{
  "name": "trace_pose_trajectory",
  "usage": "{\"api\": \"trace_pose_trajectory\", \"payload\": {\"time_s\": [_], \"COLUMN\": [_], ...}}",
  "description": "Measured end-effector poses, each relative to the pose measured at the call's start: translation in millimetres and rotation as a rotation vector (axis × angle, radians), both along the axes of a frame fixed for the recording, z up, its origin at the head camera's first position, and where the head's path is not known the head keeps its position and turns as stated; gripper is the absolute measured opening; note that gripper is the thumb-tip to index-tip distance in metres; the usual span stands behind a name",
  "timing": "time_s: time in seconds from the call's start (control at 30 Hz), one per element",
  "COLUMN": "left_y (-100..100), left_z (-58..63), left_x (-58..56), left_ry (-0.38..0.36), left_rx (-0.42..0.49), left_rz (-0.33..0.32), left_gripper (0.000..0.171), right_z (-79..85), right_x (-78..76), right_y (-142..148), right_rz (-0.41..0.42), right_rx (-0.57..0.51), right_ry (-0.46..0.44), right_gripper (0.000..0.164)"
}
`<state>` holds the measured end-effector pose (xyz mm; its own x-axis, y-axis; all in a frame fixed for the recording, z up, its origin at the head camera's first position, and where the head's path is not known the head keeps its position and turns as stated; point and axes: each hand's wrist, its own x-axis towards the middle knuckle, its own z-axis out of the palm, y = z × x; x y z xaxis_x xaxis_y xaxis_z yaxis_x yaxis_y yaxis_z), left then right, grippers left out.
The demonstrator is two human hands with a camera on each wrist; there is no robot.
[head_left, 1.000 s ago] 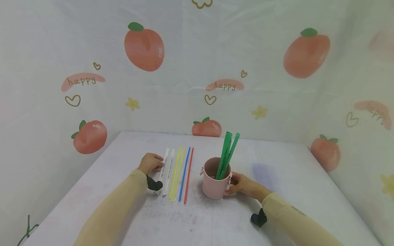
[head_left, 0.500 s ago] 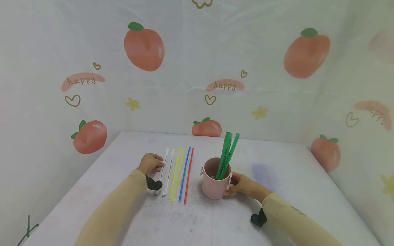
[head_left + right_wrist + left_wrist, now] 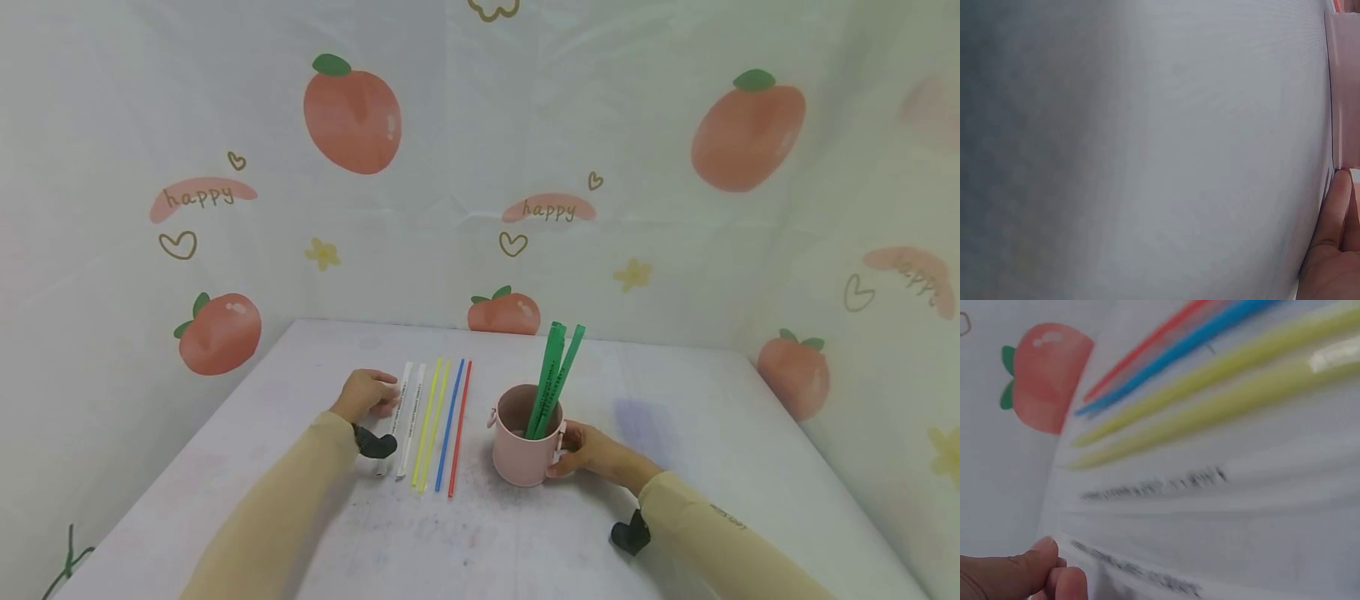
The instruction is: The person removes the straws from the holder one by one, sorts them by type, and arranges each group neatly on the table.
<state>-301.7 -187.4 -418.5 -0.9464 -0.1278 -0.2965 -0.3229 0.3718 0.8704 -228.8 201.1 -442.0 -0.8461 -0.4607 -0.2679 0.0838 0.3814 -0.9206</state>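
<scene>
My left hand (image 3: 365, 394) is at the left white wrapped straw (image 3: 406, 379), fingers loosely bent over its left side. In the left wrist view the thumb and a finger show beside the straw's far end, with nothing visibly between them. My right hand (image 3: 596, 452) grips a pink bucket-shaped cup (image 3: 519, 460) at its right handle, thumb low on the front. Several green wrapped straws (image 3: 551, 375) lean upright inside the cup. The right wrist view catches only part of that hand (image 3: 1335, 250) against the pink wall.
Right of the left white straw lie another white wrapped straw (image 3: 412, 417), two yellow straws (image 3: 427, 421), a blue straw (image 3: 450, 425) and a red straw (image 3: 461, 429), roughly parallel. The white table (image 3: 480, 542) meets a fruit-patterned backdrop (image 3: 450, 167) behind.
My left hand has risen slightly and its fingers have loosened beside the white straw, which lies where it was. The right hand and the cup have stayed put.
</scene>
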Motion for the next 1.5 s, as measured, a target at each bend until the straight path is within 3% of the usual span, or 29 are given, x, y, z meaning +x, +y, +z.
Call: {"api": "trace_pose_trajectory", "payload": {"time_s": [0.13, 0.4, 0.67, 0.83, 1.0, 1.13, 1.5], "left_y": [9, 45, 91, 118, 145, 162, 182], "left_z": [9.9, 39.1, 81.0, 95.6, 98.8, 95.2, 80.9], "left_x": [-0.7, 1.9, 21.9, 37.6, 49.2, 54.0, 54.6], "left_ry": [0.010, 0.099, 0.245, 0.321, 0.387, 0.420, 0.378], "left_rx": [0.067, 0.186, 0.271, 0.353, 0.385, 0.340, 0.149], "left_rz": [-0.031, -0.209, -0.301, -0.338, -0.361, -0.385, -0.428], "left_gripper": [0.041, 0.044, 0.040, 0.036, 0.030, 0.027, 0.026], "right_z": [0.1, 0.4, -0.4, 0.3, -1.8, -4.0, -3.4], "right_x": [0.5, 0.3, -0.5, -0.1, -0.7, -1.1, -2.1], "right_y": [1, 1, -1, -1, 0, 1, 1], "right_rz": [0.002, 0.007, 0.008, 0.012, 0.011, 0.001, 0.043], "right_rx": [0.001, 0.002, 0.009, 0.012, 0.004, 0.010, -0.019], "right_ry": [0.002, 0.007, 0.007, 0.008, 0.007, 0.001, 0.039], "right_gripper": [0.067, 0.068, 0.068, 0.068, 0.065, 0.067, 0.065]}}
